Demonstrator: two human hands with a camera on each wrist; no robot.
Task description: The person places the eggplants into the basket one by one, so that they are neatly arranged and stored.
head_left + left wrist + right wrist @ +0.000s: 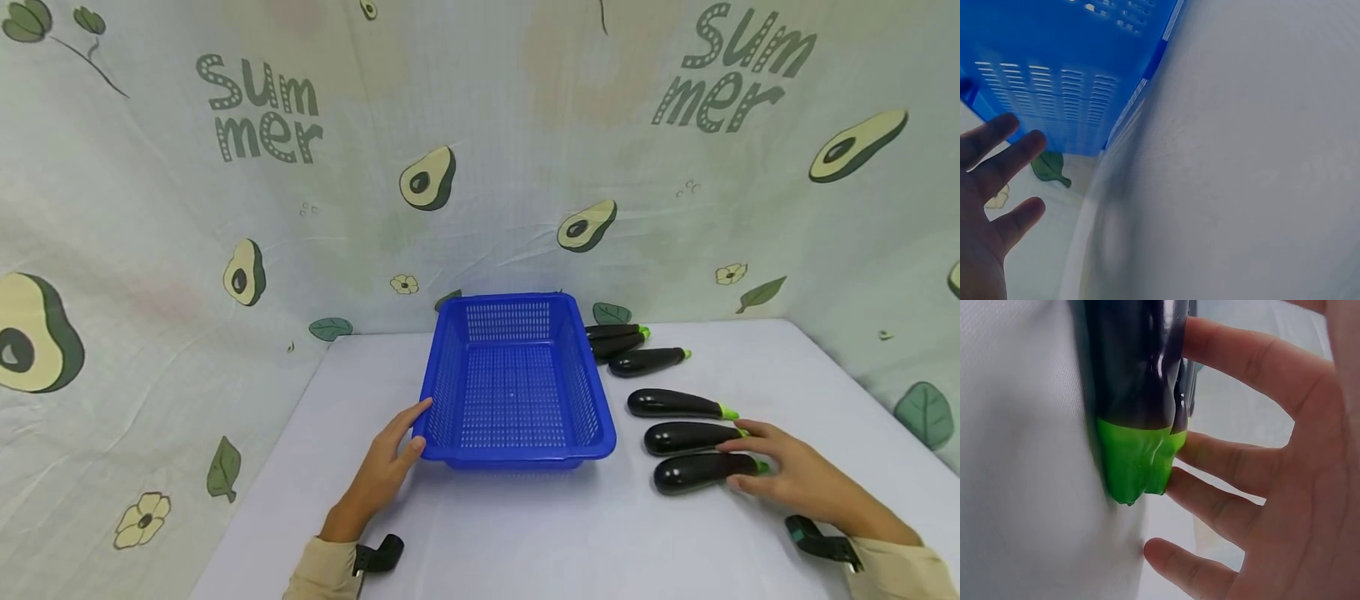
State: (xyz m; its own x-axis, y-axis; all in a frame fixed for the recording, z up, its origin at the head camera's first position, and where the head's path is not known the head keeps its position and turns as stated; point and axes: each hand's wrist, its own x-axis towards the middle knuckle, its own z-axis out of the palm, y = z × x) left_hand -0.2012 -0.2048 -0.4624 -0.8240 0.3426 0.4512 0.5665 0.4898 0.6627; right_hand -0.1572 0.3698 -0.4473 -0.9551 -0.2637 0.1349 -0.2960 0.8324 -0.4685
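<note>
A blue plastic basket (517, 454) with slotted walls stands on the white table. At its near left corner is my left hand (378, 475), its fingertips at the rim; the left wrist view shows those fingers (1013, 159) spread beside the wall. Right of the basket, three dark eggplants with green stem ends lie in a row: the nearest (693, 472), the middle one (682, 437) and the farthest (671, 403). My right hand (787, 471) reaches over the stem ends of the nearer two. In the right wrist view its fingers (1229, 353) are spread beside them, not closed round either.
More eggplants lie at the back right: one (647, 362) apart, and others (618, 344) partly hidden behind the basket's right rim. A cloth (495, 167) printed with avocados and leaves hangs behind the table (525, 533) and at its sides.
</note>
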